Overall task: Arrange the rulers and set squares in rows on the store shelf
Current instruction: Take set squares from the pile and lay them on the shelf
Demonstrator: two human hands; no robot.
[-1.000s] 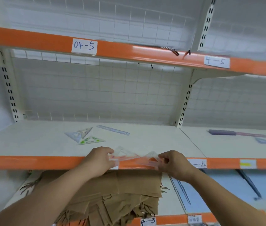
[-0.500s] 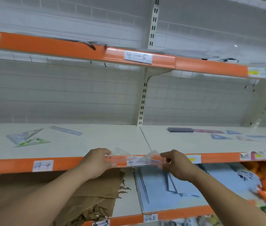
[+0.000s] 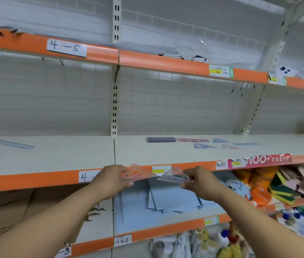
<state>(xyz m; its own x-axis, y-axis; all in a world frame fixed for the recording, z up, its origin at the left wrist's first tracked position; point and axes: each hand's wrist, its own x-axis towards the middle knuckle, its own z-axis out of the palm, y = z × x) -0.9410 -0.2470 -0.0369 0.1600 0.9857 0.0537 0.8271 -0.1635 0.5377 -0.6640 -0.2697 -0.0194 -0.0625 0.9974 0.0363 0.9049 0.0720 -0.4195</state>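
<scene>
My left hand (image 3: 113, 180) grips a clear pinkish set square (image 3: 136, 174) in front of the orange edge of the middle shelf (image 3: 54, 159). My right hand (image 3: 201, 182) pinches a clear bluish set square (image 3: 173, 176) just to the right of it; the two pieces are apart. On the shelf's right bay lie a dark purple ruler (image 3: 161, 139), a pink ruler (image 3: 193, 140) and several small set squares (image 3: 202, 145). A pale blue ruler (image 3: 11, 143) lies at an angle on the left bay.
A slotted upright (image 3: 114, 108) divides the two bays. Blue paper sheets (image 3: 173, 198) lie on the shelf below, brown paper bags (image 3: 26, 207) to their left, sponges and orange packs (image 3: 277, 185) to the right. Bottles (image 3: 212, 243) stand on the lowest shelf.
The view has swung right, so the left bay's set squares have left the frame. My hands have drawn apart, splitting the held pieces into one per hand.
</scene>
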